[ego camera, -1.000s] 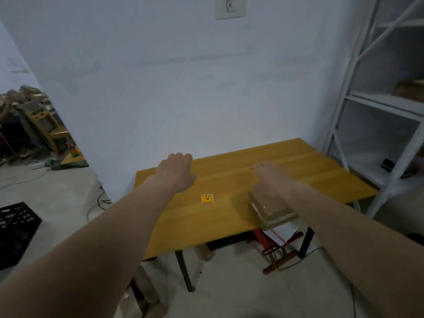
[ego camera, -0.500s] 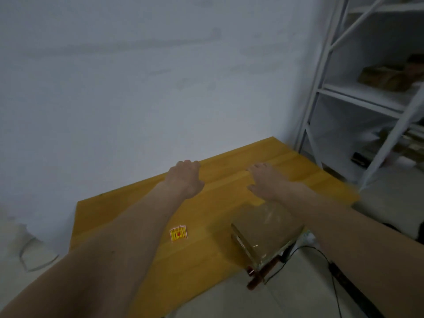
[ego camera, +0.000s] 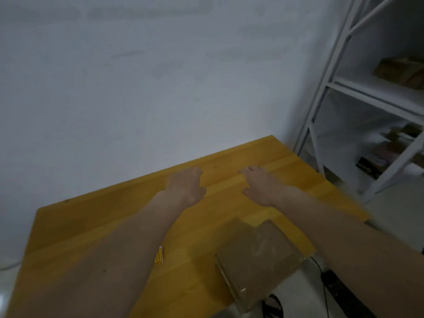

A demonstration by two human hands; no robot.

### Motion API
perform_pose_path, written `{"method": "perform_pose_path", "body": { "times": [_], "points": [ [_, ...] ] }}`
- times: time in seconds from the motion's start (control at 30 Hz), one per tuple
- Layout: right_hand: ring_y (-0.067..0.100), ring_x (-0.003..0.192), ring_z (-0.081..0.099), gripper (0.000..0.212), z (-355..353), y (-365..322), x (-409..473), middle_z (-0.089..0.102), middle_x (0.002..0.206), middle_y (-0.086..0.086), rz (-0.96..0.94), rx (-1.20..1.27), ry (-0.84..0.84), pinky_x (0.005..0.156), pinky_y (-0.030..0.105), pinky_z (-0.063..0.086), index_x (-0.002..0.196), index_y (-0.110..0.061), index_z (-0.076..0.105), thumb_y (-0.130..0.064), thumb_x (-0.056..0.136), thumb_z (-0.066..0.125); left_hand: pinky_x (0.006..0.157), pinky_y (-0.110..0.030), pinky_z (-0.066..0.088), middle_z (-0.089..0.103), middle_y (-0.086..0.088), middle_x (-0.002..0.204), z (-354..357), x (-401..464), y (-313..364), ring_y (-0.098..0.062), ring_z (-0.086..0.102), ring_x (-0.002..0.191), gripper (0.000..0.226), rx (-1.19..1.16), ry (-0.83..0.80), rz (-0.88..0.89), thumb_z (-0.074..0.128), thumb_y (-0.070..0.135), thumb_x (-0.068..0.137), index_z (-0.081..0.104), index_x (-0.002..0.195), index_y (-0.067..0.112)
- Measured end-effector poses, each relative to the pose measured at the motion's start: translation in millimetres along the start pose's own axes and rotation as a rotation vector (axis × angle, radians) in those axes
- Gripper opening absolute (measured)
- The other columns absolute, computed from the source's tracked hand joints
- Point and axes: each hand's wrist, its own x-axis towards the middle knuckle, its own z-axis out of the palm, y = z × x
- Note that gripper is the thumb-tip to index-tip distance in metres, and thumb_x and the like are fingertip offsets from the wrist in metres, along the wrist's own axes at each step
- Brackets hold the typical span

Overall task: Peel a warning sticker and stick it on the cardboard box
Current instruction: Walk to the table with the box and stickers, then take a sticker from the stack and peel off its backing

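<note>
The view swung down and closer to the wooden table. The left forearm came to cover most of the warning sticker, leaving only its right edge showing. The cardboard box sat lower in view, and the right hand reached past it.

A plain white wall is filling most of the view, looking dim and grey in weak light. A yellow wooden table is standing against it, its far edge touching the wall. To the right, a white metal shelf rack is rising beside the table, holding blurred brown items on its shelves. A pale floor is showing under the rack, with a dark cable lying beneath the table's near corner.
</note>
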Motion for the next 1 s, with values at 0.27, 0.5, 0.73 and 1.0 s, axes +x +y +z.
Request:
{"method": "perform_pose_path", "body": {
  "times": [0.27,0.5,0.73,1.0],
  "points": [
    [0.031,0.134,0.035,0.052,35,62,88,0.040,0.145,0.010,-0.184,-0.050,-0.065,0.106,0.046,0.037,0.142,-0.013,0.034,-0.029,0.095,0.050,0.101,-0.040,0.045,0.046,-0.005,0.146,37,83,40,-0.027,0.048,0.129,0.054,-0.113,0.009,-0.139,0.049,0.035,0.095,0.033,0.144,0.019],
    [0.030,0.134,0.035,0.047,93,84,135,0.040,0.146,0.009,-0.278,-0.051,-0.039,0.107,0.046,0.035,0.141,-0.016,0.037,-0.028,0.096,0.048,0.092,-0.039,0.048,0.056,-0.002,0.135,107,117,35,-0.026,0.055,0.119,0.049,-0.033,0.080,-0.235,0.052,0.036,0.093,0.040,0.139,0.024],
    [0.029,0.129,0.045,0.042,119,72,110,0.045,0.145,0.007,-0.394,0.022,0.131,0.094,0.037,0.040,0.136,-0.016,0.047,-0.030,0.096,0.046,0.093,-0.038,0.047,0.062,0.001,0.128,147,67,16,-0.023,0.057,0.116,0.040,-0.080,0.268,-0.344,0.056,0.028,0.091,0.052,0.131,0.022],
    [0.026,0.122,0.050,0.033,107,27,-10,0.051,0.137,0.005,-0.566,0.112,0.261,0.090,0.034,0.042,0.128,-0.014,0.054,-0.021,0.098,0.043,0.095,-0.039,0.048,0.069,-0.001,0.116,143,-72,19,-0.023,0.061,0.110,0.034,-0.087,0.446,-0.454,0.059,0.018,0.086,0.062,0.119,0.020]
  ]
}}
